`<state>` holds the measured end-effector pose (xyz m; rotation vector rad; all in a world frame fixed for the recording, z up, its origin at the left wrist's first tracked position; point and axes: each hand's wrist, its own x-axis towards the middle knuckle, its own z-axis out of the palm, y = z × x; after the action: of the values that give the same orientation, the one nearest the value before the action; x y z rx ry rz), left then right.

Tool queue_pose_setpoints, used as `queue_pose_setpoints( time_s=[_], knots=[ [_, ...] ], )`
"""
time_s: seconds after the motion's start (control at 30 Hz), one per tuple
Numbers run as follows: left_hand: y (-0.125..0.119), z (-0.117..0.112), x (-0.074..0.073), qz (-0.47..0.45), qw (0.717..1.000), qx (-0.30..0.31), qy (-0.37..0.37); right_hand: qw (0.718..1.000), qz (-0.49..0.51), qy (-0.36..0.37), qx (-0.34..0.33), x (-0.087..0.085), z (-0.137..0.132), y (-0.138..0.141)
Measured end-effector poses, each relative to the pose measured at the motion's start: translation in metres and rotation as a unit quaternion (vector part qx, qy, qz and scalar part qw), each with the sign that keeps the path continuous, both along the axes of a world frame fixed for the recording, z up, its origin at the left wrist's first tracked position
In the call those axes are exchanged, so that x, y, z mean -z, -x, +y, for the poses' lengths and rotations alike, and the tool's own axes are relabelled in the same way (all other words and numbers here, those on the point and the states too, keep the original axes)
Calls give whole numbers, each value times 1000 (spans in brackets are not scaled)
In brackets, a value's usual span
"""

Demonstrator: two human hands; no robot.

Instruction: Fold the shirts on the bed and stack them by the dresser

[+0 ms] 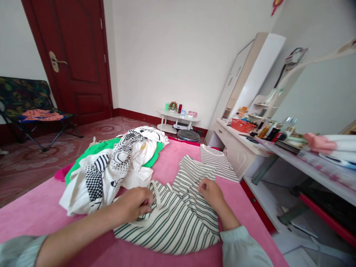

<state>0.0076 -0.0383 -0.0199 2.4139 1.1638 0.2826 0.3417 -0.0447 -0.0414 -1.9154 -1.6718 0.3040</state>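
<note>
A white shirt with dark green stripes [172, 226] lies rumpled and partly doubled over on the pink bed cover [169, 155]. At its pale neckband, my left hand [135, 203] is closed, with the fingers curled on the cloth. My right hand [210, 192] is closed too, its fingertips pinched at the striped cloth on the right side. One part of the shirt stretches away from me between and beyond the hands. Just past it, a second striped garment [218, 161] rests flat near the bed's right edge.
To the left is a heap of clothes [122, 163], white with black print and green. A dressing table [239, 141] crowded with bottles and a red basket [242, 125] stands along the right. A folding chair [36, 115] and a low white table [178, 115] are farther off.
</note>
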Motion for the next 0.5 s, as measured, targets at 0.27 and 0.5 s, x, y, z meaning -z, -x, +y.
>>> queue_pose_setpoints(
  time_s=[0.27,0.5],
  knots=[
    [61,2,-88,-264,868,-199,-370,782,467,-388,141,-69,-17,-46],
    [69,-42,-59,-91,986,128,-56,725,557,-354,194,-51,-12,-79]
  ],
)
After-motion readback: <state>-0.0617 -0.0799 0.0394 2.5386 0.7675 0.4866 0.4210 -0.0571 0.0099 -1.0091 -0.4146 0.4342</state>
